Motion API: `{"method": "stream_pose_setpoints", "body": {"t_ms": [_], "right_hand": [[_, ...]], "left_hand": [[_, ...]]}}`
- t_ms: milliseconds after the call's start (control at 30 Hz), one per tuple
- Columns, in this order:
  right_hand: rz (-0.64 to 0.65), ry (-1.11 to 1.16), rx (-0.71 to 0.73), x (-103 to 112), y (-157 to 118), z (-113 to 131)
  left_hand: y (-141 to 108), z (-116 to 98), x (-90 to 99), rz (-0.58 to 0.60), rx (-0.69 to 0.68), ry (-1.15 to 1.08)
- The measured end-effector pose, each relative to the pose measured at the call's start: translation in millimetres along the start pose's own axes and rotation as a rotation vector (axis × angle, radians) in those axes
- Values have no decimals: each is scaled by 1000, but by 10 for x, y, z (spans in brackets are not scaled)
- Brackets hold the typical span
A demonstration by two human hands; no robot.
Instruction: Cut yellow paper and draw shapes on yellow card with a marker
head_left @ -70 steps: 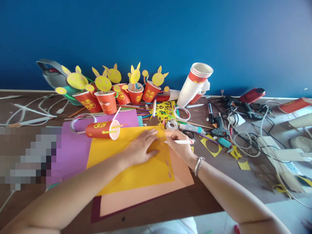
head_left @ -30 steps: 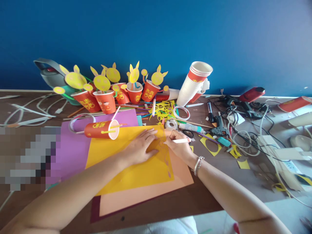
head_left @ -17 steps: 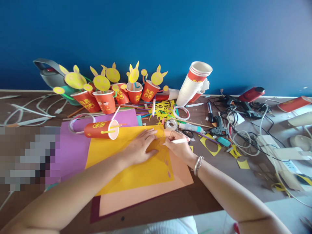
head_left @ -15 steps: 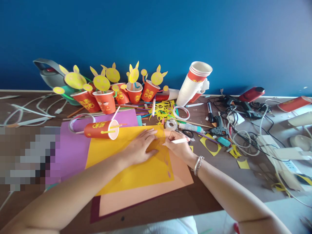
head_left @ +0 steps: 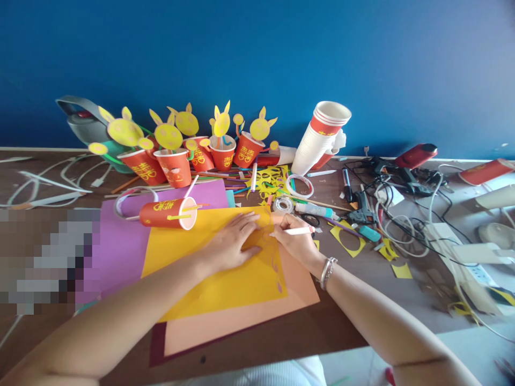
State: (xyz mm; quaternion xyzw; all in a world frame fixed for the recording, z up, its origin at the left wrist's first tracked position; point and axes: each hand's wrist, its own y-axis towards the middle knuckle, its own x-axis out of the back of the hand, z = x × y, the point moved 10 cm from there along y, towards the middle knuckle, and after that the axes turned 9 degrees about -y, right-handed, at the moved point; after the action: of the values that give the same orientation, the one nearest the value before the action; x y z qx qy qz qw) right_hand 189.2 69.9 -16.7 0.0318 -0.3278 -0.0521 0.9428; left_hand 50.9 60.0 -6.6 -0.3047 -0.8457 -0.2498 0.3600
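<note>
My left hand (head_left: 231, 241) lies flat with fingers spread on a sheet of yellow paper (head_left: 209, 289). Between the fingers of my right hand (head_left: 300, 244) is a white marker (head_left: 298, 231), its tip at the sheet near the right edge. Thin outlines and small darker marks run down that edge of the paper. Beneath the yellow sheet lie peach paper (head_left: 300, 289) and purple paper (head_left: 116, 257). A red paper cup (head_left: 161, 213) with sticks on it rests on its side at the sheet's upper left.
Several red cups with yellow rabbit-like paper heads (head_left: 167, 136) stand by the wall. Right of them leans a tall cup stack (head_left: 316, 139). Yellow scraps (head_left: 269, 179), tape rolls (head_left: 283, 205), a glue gun (head_left: 362, 212) and tangled cables (head_left: 408, 230) lie to the right.
My right hand and the marker have shifted very slightly while staying at the same part of the yellow sheet. My left hand remains in place.
</note>
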Motion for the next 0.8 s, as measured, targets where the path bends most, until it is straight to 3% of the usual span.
{"method": "stream_pose_setpoints", "body": {"t_ms": [800], "right_hand": [[-5, -11, -10, 5, 13, 15]], "left_hand": [[6, -9, 11, 2, 8, -11]]}}
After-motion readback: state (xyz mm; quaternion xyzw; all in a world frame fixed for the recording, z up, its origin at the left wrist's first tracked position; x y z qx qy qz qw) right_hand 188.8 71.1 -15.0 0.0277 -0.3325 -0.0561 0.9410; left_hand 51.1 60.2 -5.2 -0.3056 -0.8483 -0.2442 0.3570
